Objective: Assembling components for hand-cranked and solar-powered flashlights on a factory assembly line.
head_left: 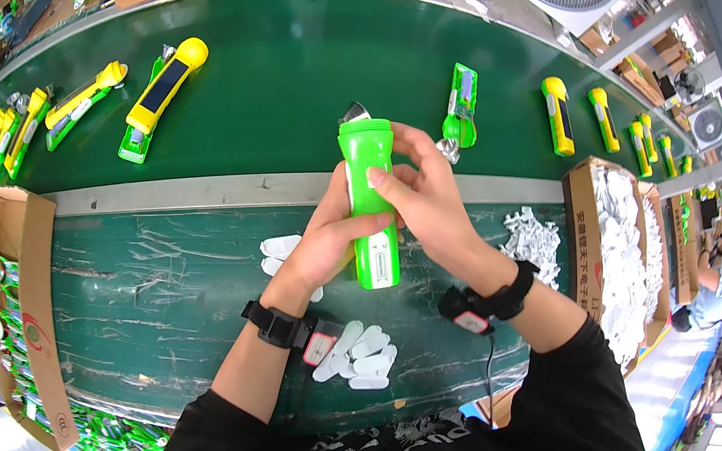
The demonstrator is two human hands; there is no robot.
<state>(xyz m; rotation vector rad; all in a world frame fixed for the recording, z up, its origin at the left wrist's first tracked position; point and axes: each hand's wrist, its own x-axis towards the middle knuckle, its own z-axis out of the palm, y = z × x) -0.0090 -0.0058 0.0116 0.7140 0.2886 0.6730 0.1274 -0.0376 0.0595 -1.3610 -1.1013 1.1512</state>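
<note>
A green flashlight (372,152) is held tilted between both hands, its wide head up and its tail toward me. My left hand (327,231) is closed around its lower left side, the thumb across the front. My right hand (431,201) grips it from the right, with the thumb pressed on the front of the body. A shiny metallic piece (355,112) shows at the flashlight's head; how it is attached I cannot make out. Below the hands, several white oval plastic pieces (357,356) lie on the green worktop (148,285). More white pieces (277,249) lie partly behind my left hand.
Beyond the worktop runs a green conveyor belt (295,50) carrying yellow-and-green flashlights (165,89) and an opened green flashlight casing (463,103). At right stand a carton of white parts (612,251) and a pile of small white parts (532,241). A carton of green parts (27,312) is at left.
</note>
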